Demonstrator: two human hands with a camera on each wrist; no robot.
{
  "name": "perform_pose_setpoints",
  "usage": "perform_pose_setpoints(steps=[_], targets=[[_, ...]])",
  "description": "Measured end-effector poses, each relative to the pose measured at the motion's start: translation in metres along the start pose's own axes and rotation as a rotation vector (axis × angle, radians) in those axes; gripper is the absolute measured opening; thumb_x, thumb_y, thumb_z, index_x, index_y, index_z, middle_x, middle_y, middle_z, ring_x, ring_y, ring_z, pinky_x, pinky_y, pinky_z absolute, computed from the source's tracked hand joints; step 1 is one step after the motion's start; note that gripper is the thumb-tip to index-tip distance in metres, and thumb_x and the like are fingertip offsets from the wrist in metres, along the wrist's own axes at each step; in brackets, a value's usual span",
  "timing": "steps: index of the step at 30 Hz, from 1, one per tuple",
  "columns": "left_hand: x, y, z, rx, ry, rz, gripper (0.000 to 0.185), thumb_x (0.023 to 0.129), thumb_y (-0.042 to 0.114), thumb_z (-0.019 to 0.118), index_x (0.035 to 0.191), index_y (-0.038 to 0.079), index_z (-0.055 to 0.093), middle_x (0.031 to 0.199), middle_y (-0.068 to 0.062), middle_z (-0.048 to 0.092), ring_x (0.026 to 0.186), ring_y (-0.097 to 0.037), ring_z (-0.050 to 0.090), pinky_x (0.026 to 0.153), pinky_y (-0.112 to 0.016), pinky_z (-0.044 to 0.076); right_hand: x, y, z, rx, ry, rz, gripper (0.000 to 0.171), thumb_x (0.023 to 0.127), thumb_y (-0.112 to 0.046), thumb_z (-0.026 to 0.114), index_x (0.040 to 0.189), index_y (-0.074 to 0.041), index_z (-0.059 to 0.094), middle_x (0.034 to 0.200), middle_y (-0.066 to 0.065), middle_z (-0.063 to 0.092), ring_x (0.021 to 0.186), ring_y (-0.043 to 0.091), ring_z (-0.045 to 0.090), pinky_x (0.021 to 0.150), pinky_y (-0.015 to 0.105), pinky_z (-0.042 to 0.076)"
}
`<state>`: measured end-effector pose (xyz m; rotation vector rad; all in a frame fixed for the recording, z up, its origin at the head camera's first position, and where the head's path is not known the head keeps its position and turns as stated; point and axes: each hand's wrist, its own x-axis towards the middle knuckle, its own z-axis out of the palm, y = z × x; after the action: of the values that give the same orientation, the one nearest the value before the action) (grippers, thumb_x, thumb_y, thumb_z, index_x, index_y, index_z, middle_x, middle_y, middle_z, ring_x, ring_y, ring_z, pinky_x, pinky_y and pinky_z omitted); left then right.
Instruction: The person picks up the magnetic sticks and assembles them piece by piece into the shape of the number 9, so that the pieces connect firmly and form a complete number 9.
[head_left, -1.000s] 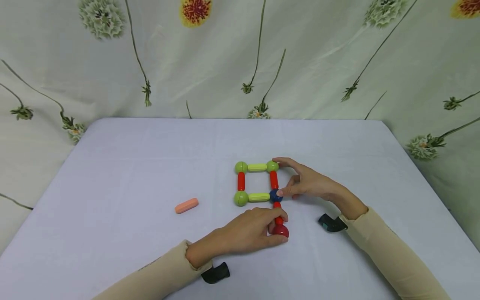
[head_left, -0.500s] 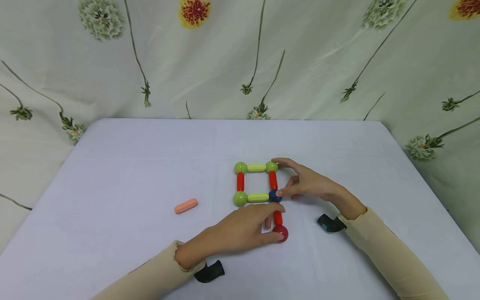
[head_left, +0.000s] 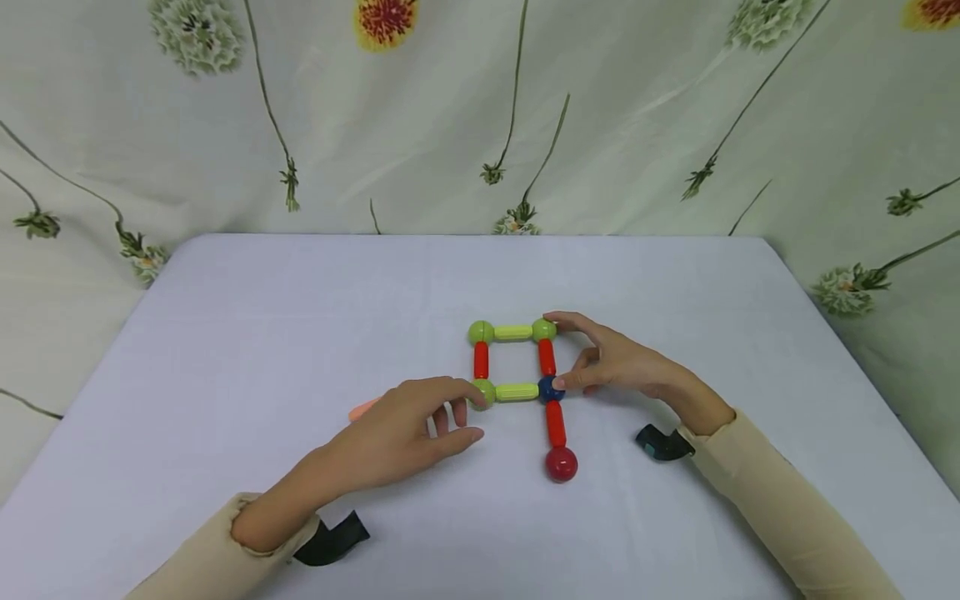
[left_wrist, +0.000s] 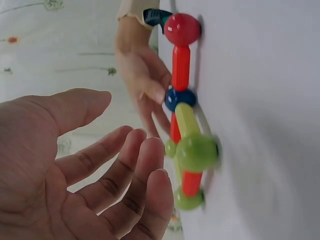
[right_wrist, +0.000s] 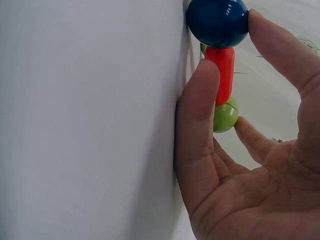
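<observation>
Green balls, a blue ball [head_left: 552,389] and red and yellow-green rods form a flat square frame [head_left: 517,392] on the table. From the blue ball a red rod [head_left: 555,425] runs toward the person, ending in a red ball [head_left: 561,464]. My right hand [head_left: 618,362] holds the frame's right side, thumb on the blue ball and index finger on the far green ball [right_wrist: 226,116]. With relaxed fingers, my left hand [head_left: 408,425] hovers at the near-left green ball [left_wrist: 197,152]; contact cannot be told. It partly covers an orange rod [head_left: 362,409].
A pale cloth covers the table [head_left: 225,333]. Behind it hangs a flower-printed curtain [head_left: 420,125]. Dark wrist straps [head_left: 665,443] show at both sleeves.
My left hand has let go of the red rod and red ball and moved left to the near-left green ball, partly covering the orange rod. My right hand stays in place.
</observation>
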<state>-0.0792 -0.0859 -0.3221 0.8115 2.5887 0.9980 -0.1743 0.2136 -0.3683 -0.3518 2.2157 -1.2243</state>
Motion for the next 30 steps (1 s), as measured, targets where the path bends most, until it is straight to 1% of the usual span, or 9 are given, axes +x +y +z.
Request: perform_pose_setpoints(steps=[3, 9, 11, 15, 18, 21, 23, 26, 30], targets=[[-0.007, -0.011, -0.008, -0.006, 0.024, -0.028, 0.022, 0.087, 0.031, 0.066, 0.108, 0.031, 0.059, 0.087, 0.013, 0.056, 0.074, -0.005, 0.055, 0.062, -0.020, 0.047, 0.000, 0.000, -0.001, -0.006, 0.000, 0.009, 0.084, 0.074, -0.033, 0.079, 0.141, -0.042, 0.028, 0.147, 0.000, 0.028, 0.079, 0.025, 0.063, 0.077, 0.035, 0.049], [-0.019, -0.034, -0.023, -0.101, 0.044, -0.113, 0.020, 0.085, 0.038, 0.067, 0.104, 0.037, 0.059, 0.087, 0.010, 0.059, 0.077, -0.009, 0.056, 0.068, -0.022, 0.047, 0.000, 0.002, 0.000, 0.000, -0.005, 0.015, 0.084, 0.074, -0.033, 0.079, 0.141, -0.043, 0.028, 0.147, -0.001, 0.027, 0.080, 0.024, 0.063, 0.077, 0.035, 0.049], [-0.023, -0.040, -0.028, -0.114, 0.058, -0.125, 0.020, 0.085, 0.040, 0.067, 0.103, 0.038, 0.059, 0.087, 0.010, 0.059, 0.079, -0.008, 0.056, 0.070, -0.022, 0.048, 0.000, 0.002, 0.000, -0.002, -0.006, 0.014, 0.084, 0.074, -0.033, 0.079, 0.141, -0.043, 0.028, 0.147, -0.001, 0.027, 0.080, 0.024, 0.063, 0.077, 0.035, 0.050], [-0.026, -0.051, -0.039, -0.100, 0.079, -0.108, 0.022, 0.084, 0.036, 0.069, 0.104, 0.035, 0.059, 0.089, 0.009, 0.059, 0.078, -0.008, 0.056, 0.069, -0.023, 0.049, 0.000, 0.002, 0.000, -0.006, -0.001, 0.010, 0.084, 0.075, -0.032, 0.079, 0.140, -0.043, 0.028, 0.147, -0.001, 0.028, 0.080, 0.024, 0.063, 0.077, 0.035, 0.050], [-0.026, -0.062, -0.046, -0.104, 0.050, -0.102, 0.026, 0.083, 0.034, 0.070, 0.107, 0.030, 0.060, 0.090, 0.006, 0.058, 0.075, -0.010, 0.056, 0.066, -0.023, 0.048, 0.000, 0.000, 0.000, -0.003, -0.002, 0.004, 0.084, 0.075, -0.031, 0.079, 0.141, -0.042, 0.028, 0.147, -0.001, 0.027, 0.080, 0.024, 0.063, 0.076, 0.034, 0.050], [-0.026, -0.074, -0.051, -0.102, 0.009, -0.130, 0.029, 0.083, 0.036, 0.070, 0.109, 0.028, 0.060, 0.095, 0.001, 0.056, 0.078, -0.012, 0.053, 0.067, -0.023, 0.046, 0.000, 0.000, 0.000, -0.004, -0.002, 0.003, 0.085, 0.074, -0.031, 0.079, 0.141, -0.042, 0.028, 0.147, 0.000, 0.027, 0.079, 0.024, 0.063, 0.076, 0.034, 0.049], [-0.028, -0.080, -0.053, -0.084, -0.005, -0.170, 0.030, 0.083, 0.041, 0.069, 0.109, 0.030, 0.059, 0.099, -0.002, 0.053, 0.081, -0.015, 0.050, 0.068, -0.023, 0.044, 0.001, 0.002, 0.000, -0.005, -0.002, 0.002, 0.085, 0.074, -0.032, 0.079, 0.141, -0.042, 0.028, 0.147, 0.000, 0.027, 0.079, 0.024, 0.063, 0.076, 0.034, 0.050], [-0.030, -0.085, -0.055, -0.051, -0.014, -0.230, 0.030, 0.083, 0.048, 0.066, 0.107, 0.033, 0.058, 0.102, -0.001, 0.050, 0.085, -0.016, 0.048, 0.070, -0.023, 0.041, 0.001, 0.003, 0.000, -0.008, -0.002, 0.003, 0.084, 0.074, -0.033, 0.079, 0.140, -0.043, 0.028, 0.146, -0.001, 0.028, 0.079, 0.024, 0.063, 0.076, 0.035, 0.050], [-0.032, -0.090, -0.056, -0.045, -0.042, -0.250, 0.027, 0.084, 0.051, 0.062, 0.105, 0.035, 0.058, 0.103, 0.000, 0.049, 0.088, -0.017, 0.050, 0.074, -0.025, 0.041, 0.001, 0.002, 0.001, -0.016, -0.003, 0.002, 0.085, 0.074, -0.034, 0.079, 0.140, -0.043, 0.028, 0.145, -0.002, 0.029, 0.079, 0.025, 0.063, 0.076, 0.035, 0.049]])
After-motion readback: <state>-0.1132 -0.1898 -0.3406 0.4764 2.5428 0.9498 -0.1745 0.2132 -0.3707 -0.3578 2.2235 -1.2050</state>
